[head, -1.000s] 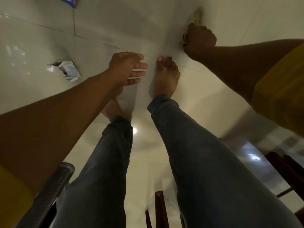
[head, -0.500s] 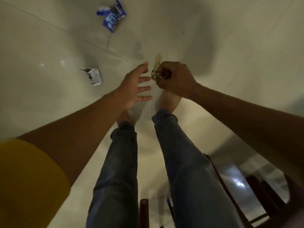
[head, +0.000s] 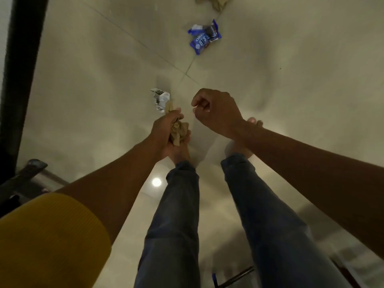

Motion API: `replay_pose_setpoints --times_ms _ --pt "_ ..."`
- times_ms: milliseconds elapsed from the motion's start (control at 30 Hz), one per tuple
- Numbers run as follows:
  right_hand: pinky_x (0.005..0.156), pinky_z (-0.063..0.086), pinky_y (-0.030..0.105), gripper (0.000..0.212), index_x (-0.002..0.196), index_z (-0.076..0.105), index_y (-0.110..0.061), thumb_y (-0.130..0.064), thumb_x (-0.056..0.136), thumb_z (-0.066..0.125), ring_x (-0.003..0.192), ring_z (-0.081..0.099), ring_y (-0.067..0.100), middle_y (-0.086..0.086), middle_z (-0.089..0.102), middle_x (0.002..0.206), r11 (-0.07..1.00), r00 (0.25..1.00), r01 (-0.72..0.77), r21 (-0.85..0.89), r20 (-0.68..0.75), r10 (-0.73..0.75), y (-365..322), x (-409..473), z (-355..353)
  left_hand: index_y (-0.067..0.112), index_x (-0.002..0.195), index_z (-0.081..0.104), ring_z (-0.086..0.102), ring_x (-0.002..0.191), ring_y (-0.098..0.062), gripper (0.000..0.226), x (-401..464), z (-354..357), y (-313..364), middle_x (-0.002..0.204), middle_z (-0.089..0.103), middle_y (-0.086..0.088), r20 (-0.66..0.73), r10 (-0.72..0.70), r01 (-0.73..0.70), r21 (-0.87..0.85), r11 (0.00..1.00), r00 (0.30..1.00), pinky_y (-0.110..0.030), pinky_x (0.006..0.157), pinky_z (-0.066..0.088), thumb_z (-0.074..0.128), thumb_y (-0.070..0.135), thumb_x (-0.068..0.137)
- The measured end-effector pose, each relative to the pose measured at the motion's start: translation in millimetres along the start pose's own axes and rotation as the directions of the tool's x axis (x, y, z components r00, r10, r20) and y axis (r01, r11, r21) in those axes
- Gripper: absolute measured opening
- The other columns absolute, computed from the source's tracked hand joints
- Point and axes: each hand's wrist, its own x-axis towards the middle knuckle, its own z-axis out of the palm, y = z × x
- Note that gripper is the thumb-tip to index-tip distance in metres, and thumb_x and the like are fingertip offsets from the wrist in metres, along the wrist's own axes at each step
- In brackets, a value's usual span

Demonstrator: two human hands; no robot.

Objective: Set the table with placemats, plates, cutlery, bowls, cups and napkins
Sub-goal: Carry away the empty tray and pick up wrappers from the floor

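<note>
Two hands over tiled floor, left hand clutching crumpled paper, right hand fisted, holding nothing.

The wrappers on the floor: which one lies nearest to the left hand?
The crumpled white wrapper, just beyond the left hand, which grips crumpled tan paper. The blue wrapper lies much farther away across the tiles.

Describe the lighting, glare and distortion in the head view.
Head view: dim, warm light; a round lamp glare on the glossy floor between the left arm and leg; soft shadows spread over the tiles at right; wide-angle stretch bends the dark post at left and lengthens the legs; the left hand gripping crumpled paper and the blue wrapper are slightly soft.
</note>
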Motion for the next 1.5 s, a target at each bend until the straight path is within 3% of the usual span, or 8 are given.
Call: replay_pose_setpoints --times_ms 133,400,567,800,1067,1167,1367,1500 --pt "0.086 0.056 0.036 0.022 0.104 0.068 -0.031 -0.024 0.083 0.070 0.090 0.066 0.014 -0.011 0.070 0.095 0.978 0.988 -0.092 -0.189 0.102 0.112 6.9 47.3 40.2 0.010 0.119 0.069 0.072 0.110 -0.034 0.038 22.4 -48.6 -4.9 0.120 0.073 -0.018 -0.098 -0.009 0.018 0.086 0.996 0.995 -0.057 0.101 0.055 0.071 0.041 0.096" --pt "0.078 0.051 0.039 0.044 0.129 0.053 -0.016 -0.021 0.088 0.070 0.101 0.064 0.034 0.013 0.054 0.122 0.924 0.999 0.004 -0.382 0.042 0.013 9.3 132.5 138.9 0.011 0.115 0.069 0.072 0.112 -0.035 0.031 61.1 -111.2 -19.9 0.119 0.073 -0.019 -0.014 -0.018 0.017 -0.071 0.997 1.000 -0.063 0.096 0.056 0.069 0.037 0.097" --pt "0.075 0.048 0.036 0.027 0.117 0.061 -0.014 -0.011 0.091 0.060 0.104 0.061 0.035 0.015 0.055 0.121 0.880 0.997 -0.031 -0.473 0.050 0.062 14.5 166.1 161.0 0.016 0.112 0.065 0.068 0.100 -0.032 0.025 78.2 -128.5 -23.5 0.101 0.070 -0.013 0.038 -0.021 0.026 -0.144 0.989 0.999 -0.048 0.086 0.061 0.063 0.038 0.101" --pt "0.069 0.039 0.026 0.016 0.091 0.056 -0.026 -0.014 0.084 0.063 0.091 0.064 0.024 -0.004 0.064 0.094 0.954 0.976 -0.086 -0.287 0.168 0.139 -8.2 146.6 119.0 0.015 0.110 0.063 0.069 0.095 -0.028 0.030 67.3 -133.3 -9.9 0.097 0.070 -0.011 0.079 -0.052 0.068 -0.213 0.975 0.996 -0.050 0.091 0.058 0.063 0.043 0.100" --pt "0.060 0.035 0.032 0.033 0.119 0.048 -0.016 -0.003 0.089 0.054 0.070 0.056 0.030 0.009 0.061 0.083 0.994 0.995 -0.081 -0.076 0.045 0.085 -69.0 92.8 77.2 0.016 0.123 0.075 0.066 0.097 -0.017 0.052 46.6 -101.4 34.7 0.115 0.069 -0.006 0.224 0.001 0.094 -0.410 0.907 0.975 -0.042 0.115 0.039 0.049 0.057 0.105" --pt "0.068 0.044 0.034 0.039 0.122 0.050 -0.017 -0.004 0.086 0.054 0.084 0.064 0.034 0.005 0.065 0.094 0.991 0.989 0.006 -0.133 0.150 0.014 -81.6 82.0 75.2 0.015 0.116 0.078 0.073 0.104 -0.028 0.062 51.9 -85.1 48.6 0.126 0.072 -0.013 0.280 0.059 0.091 -0.492 0.866 0.958 -0.051 0.095 0.060 0.041 0.063 0.104" --pt "0.091 0.050 0.038 0.037 0.121 0.070 -0.007 -0.005 0.085 0.072 0.110 0.063 0.028 0.012 0.067 0.120 0.983 0.933 0.145 -0.112 0.347 -0.098 -69.6 81.3 65.4 0.011 0.085 0.056 0.061 0.045 -0.017 0.029 57.7 -56.0 67.4 0.057 0.060 -0.005 0.289 0.047 0.111 -0.505 0.856 0.956 -0.023 0.041 0.050 0.053 0.031 0.106" --pt "0.090 0.055 0.041 0.029 0.098 0.079 -0.011 0.001 0.082 0.058 0.095 0.069 0.023 0.006 0.074 0.102 0.998 0.984 0.039 0.043 0.172 -0.046 -43.2 106.6 50.7 0.011 0.097 0.065 0.070 0.068 -0.019 0.015 71.5 -49.0 63.9 0.087 0.069 -0.007 0.296 0.019 0.125 -0.461 0.879 0.955 -0.025 0.051 0.053 0.060 0.024 0.102"
